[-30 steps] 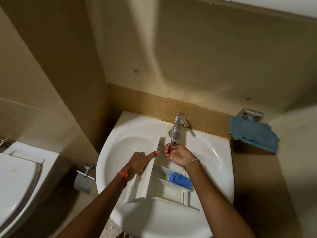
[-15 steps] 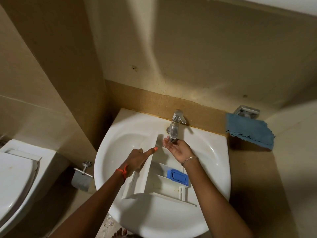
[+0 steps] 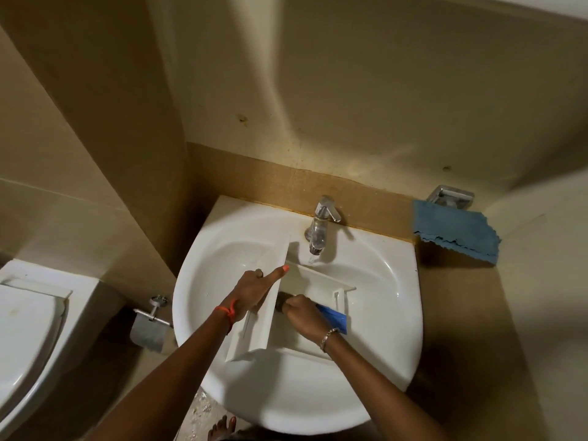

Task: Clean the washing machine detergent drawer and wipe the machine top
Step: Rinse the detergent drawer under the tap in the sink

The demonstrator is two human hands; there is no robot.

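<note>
Over a white ceramic sink [image 3: 397,313] sits a white plastic detergent drawer [image 3: 254,342].
Left hand [image 3: 253,289] grips its wall; right hand [image 3: 300,310] clutches a small dark object [image 3: 280,302].

Blurred dark object [image 3: 280,302] in grip of right hand [image 3: 302,311]; blue insert [image 3: 335,318] partly behind it.

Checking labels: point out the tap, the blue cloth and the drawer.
tap [image 3: 318,232]: head view, on the clear spout.
blue cloth [image 3: 455,232]: head view, middle of the cloth.
drawer [image 3: 261,332]: head view, on its white front panel.
</note>
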